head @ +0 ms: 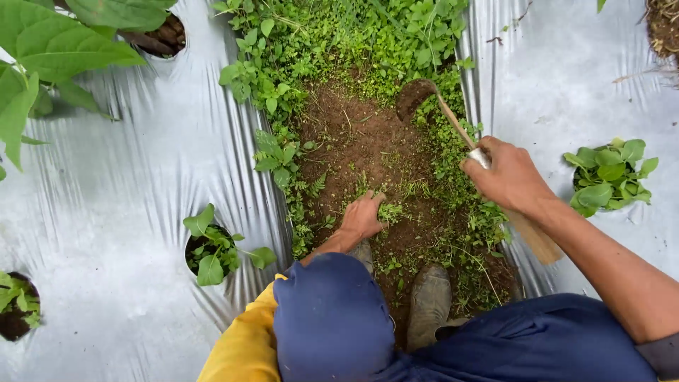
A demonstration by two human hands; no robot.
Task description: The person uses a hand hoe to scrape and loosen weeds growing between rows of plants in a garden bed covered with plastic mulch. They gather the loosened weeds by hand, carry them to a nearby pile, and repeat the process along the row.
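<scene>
My right hand [508, 175] grips the wooden handle of a small hand hoe [453, 122]; its curved, soil-caked blade [414, 95] touches the weeds at the far end of a bare soil strip [368, 152]. My left hand [362, 216] is down on the soil, fingers closed around a tuft of small green weeds [389, 211]. A yellow sleeve covers my left arm. My muddy boots [428, 302] stand on the strip just behind the left hand, beside my blue-clad knee [331, 318].
Silver plastic mulch [134, 177] covers the beds left and right of the furrow. Young leafy plants grow from holes in it at left [212, 251], far left [18, 304] and right [610, 177]. Dense weeds [339, 35] fill the furrow ahead. Large leaves [49, 49] hang at top left.
</scene>
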